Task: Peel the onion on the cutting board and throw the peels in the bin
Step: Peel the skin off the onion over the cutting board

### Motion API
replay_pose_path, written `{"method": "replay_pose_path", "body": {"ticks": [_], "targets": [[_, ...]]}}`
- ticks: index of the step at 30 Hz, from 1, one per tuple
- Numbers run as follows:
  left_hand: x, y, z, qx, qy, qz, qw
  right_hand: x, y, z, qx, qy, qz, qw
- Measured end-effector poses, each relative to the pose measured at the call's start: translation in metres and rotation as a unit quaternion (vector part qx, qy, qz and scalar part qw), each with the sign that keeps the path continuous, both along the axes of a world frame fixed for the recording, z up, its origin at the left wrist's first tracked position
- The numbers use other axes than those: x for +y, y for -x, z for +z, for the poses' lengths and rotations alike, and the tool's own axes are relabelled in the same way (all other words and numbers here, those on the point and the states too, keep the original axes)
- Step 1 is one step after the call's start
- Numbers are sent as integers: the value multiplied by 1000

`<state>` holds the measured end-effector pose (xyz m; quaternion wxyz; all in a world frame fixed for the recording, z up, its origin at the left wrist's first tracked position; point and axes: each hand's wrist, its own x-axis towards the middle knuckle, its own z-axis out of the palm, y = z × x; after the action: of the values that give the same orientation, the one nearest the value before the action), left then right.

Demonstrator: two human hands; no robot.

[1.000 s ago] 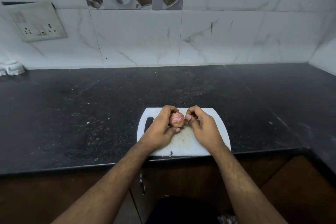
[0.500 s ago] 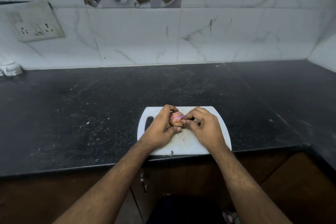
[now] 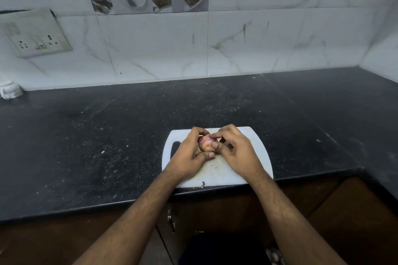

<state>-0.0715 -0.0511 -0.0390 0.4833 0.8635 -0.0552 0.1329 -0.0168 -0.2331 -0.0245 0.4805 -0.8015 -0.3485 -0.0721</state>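
Dark bench (image 3: 107,135), white cutting board (image 3: 256,153) at 6 o'clock edge; left hand (image 3: 189,155) cups onion (image 3: 205,142), right hand (image 3: 237,153) pinches its skin from 3 o'clock

Both bare arms are reaching forward over the near edge of the worktop. The left hand (image 3: 189,153) is curling its fingers in a grip. The right hand (image 3: 239,153) is touching it, pinching with thumb and fingertips.

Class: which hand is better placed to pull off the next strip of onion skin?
Right. The right hand has its fingertips on the onion's exposed face, while the left hand cups it, steadying it over the board.
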Motion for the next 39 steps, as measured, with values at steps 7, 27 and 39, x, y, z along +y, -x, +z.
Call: {"method": "replay_pose_path", "body": {"ticks": [7, 27, 39], "targets": [[-1, 0, 0, -6, -25, -5, 1000, -2, -3, -2, -46, -4, -39, 998], [5, 3, -1, -28, 17, 23, 999, -2, -8, -5, 63, -24, -59, 996], [12, 2, 1, 12, 31, -35, 999, -2, 1, -3, 28, -33, -21, 999]]}}
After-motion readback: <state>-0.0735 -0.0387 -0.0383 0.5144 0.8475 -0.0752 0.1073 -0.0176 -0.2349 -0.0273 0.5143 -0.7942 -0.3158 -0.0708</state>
